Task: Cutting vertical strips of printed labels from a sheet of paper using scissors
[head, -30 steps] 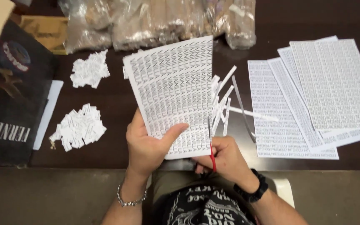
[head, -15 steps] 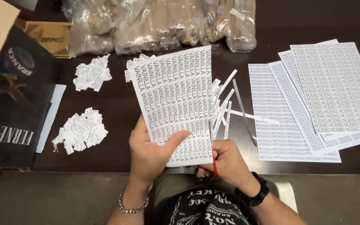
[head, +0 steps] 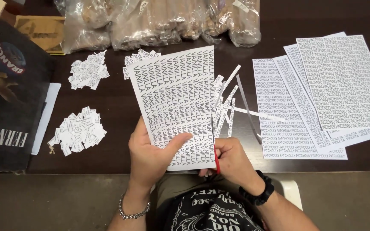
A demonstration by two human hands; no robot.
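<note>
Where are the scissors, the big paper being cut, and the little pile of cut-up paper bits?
scissors [head: 216, 159], head view, on the red handle in the right hand.
printed sheet [head: 174, 92], head view, on the sheet's middle.
pile of paper bits [head: 79, 130], head view, on the middle of the nearer heap.

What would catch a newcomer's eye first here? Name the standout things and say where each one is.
At the centre, the left hand holds up a printed label sheet, while the right hand works red-handled scissors along its right edge, beside a fan of cut paper strips. To the right, more printed sheets overlap on the dark table. To the left lie two piles of small cut labels, with clear plastic bags along the far edge.
</note>
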